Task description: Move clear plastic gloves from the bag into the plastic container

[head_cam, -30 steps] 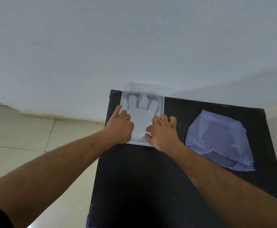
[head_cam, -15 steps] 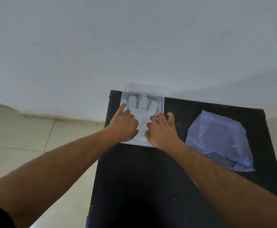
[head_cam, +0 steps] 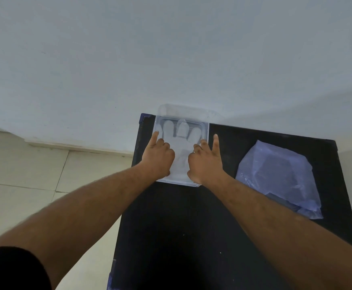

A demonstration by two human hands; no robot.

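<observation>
A clear plastic container (head_cam: pixel 204 124) sits at the far left corner of a black table (head_cam: pixel 181 227). A clear glove (head_cam: pixel 180 143) lies flat inside it, fingers pointing away from me. My left hand (head_cam: pixel 158 156) rests on the container's left side, index finger stretched along the rim. My right hand (head_cam: pixel 205 160) presses on the glove's right side, one finger pointing out past the right rim. A bluish plastic bag (head_cam: pixel 275 176) lies flat to the right, apart from both hands.
A pale wall stands directly behind the table. Tiled floor (head_cam: pixel 24 174) shows beyond the table's left edge. The container's open lid (head_cam: pixel 181 109) leans against the wall.
Both hands have slid farther over the glove toward the wall and spread apart. A finger of my right hand now extends past the container's right rim.
</observation>
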